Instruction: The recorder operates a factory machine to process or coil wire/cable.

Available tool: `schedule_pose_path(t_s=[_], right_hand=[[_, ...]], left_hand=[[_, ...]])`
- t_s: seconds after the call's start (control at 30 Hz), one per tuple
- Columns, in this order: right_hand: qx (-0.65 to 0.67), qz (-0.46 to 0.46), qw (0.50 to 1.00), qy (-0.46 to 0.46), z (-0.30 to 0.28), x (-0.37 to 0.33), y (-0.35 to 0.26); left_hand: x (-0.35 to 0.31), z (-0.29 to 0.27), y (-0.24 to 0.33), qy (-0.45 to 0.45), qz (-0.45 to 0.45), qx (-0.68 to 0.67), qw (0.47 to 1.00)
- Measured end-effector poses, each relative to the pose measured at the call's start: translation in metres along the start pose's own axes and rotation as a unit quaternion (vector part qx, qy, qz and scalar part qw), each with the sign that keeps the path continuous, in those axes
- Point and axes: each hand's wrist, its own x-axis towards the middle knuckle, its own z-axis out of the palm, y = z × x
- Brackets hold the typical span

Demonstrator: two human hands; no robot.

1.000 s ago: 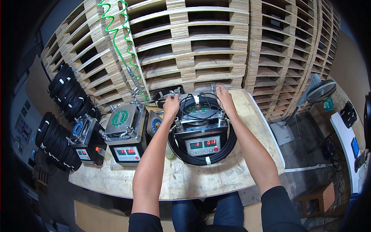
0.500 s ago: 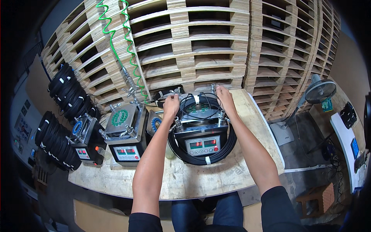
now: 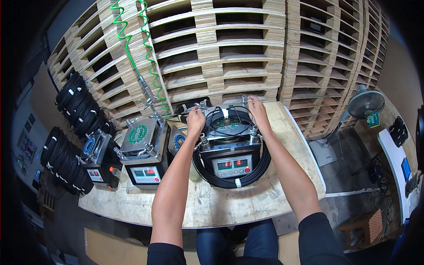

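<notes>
A black box-shaped polishing machine (image 3: 226,152) with a red-digit display (image 3: 232,166) stands in front of me. A black cable coil (image 3: 236,182) loops around it, its upper turns lying over the metal top plate. Metal clamp posts rise at the machine's corners. My left hand (image 3: 195,120) is closed at the back left clamp (image 3: 202,105), fingertips pinched against its outer side. My right hand (image 3: 258,113) is likewise closed at the back right clamp (image 3: 244,100). My fingers partly hide the clamp levers. Front clamps (image 3: 253,134) are untouched.
Two similar machines, one with a green-ringed plate (image 3: 137,134) and one with a blue ring (image 3: 89,145), stand left. Black cable coils (image 3: 66,161) are stacked beyond them. Wooden pallets (image 3: 216,53) rise behind. A fan (image 3: 365,105) is at right; green coiled hoses (image 3: 148,57) hang down.
Both hands stay at the back clamps, with only a slight shift of the fingers. Digits on the front and the middle machine's displays have changed. The fan head has turned a little.
</notes>
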Motion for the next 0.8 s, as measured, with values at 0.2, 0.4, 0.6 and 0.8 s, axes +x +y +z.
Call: schedule_pose_path(t_s=[0.2, 0.4, 0.6, 0.8], right_hand=[[0.025, 0.041, 0.998, -0.042, -0.006, -0.01, -0.018], [0.026, 0.006, 1.0, -0.007, -0.006, -0.004, -0.006], [0.045, 0.046, 0.997, -0.043, 0.003, -0.013, -0.031], [-0.073, -0.07, 0.992, 0.073, 0.0, 0.0, 0.007]], left_hand=[[-0.006, -0.008, 0.007, -0.044, -0.034, -0.002, 0.998], [-0.004, -0.004, 0.013, -0.054, -0.042, -0.008, 0.998], [-0.003, -0.017, -0.001, 0.008, -0.065, -0.004, 0.998], [-0.008, -0.003, 0.018, -0.008, -0.064, -0.023, 0.998]])
